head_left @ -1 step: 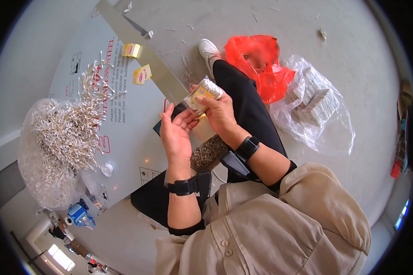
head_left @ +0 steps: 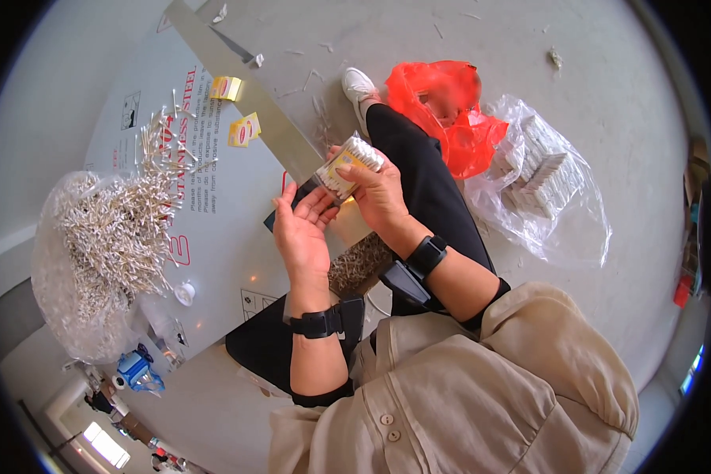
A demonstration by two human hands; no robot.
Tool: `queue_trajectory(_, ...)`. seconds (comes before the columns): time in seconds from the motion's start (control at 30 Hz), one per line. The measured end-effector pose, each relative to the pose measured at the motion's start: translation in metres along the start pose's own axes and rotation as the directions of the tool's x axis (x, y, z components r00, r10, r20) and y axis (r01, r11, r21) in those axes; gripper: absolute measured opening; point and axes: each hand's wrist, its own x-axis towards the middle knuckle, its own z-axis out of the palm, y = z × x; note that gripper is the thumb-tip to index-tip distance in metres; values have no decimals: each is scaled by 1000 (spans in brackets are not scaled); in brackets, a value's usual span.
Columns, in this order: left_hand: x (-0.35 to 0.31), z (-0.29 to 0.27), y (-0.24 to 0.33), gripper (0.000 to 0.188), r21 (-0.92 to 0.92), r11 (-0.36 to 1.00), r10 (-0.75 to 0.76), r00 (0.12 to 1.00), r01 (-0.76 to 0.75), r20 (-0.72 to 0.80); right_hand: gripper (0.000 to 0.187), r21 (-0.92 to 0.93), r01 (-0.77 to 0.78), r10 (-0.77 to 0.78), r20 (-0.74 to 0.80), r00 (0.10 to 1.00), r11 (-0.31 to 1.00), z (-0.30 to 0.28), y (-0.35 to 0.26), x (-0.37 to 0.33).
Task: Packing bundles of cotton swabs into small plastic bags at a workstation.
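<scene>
Seated on the floor, the right hand (head_left: 379, 197) closed its grip around a small packet (head_left: 347, 166); the left hand (head_left: 300, 233) lay open beside it.

Two hands show, the left hand (head_left: 302, 237) and the right hand (head_left: 378, 193), with one packet (head_left: 347, 166) between them and one black band on each wrist. On the floor lie two yellow labels (head_left: 226, 88) (head_left: 245, 129), one red bag (head_left: 442, 110), one clear bag (head_left: 549, 186) of packets, one metal strip (head_left: 245, 95) and one heap of silvery sticks (head_left: 110, 237), too many to count.

Left side: heap of small silvery pieces (head_left: 107, 237) crowds the sheet.
Right side: red bag (head_left: 450, 110), clear bag (head_left: 549, 178).
Ahead: bare floor (head_left: 419, 31).
</scene>
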Motion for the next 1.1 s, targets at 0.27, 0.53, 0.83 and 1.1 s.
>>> queue_trajectory(0.27, 6, 6, -4, 76, -360, 933, 5, 999, -23, -49, 41, 129, -27, 34, -59, 998, 991, -1, -5, 12)
queue_trajectory(0.53, 6, 7, -6, 73, -251, 964, 89, 996, -83, 12, 43, 28, -43, 43, 11, 999, 999, -2, -1, 7)
queue_trajectory(0.83, -3, 33, -14, 72, 814, 88, 498, 733, -574, 463, 75, 351, -321, 279, 166, 946, 880, -13, -12, 11)
queue_trajectory(1.1, 13, 32, -24, 76, 815, -147, 319, 753, -560, 575, 94, 325, -390, 266, 366, 892, 862, -12, -24, 6)
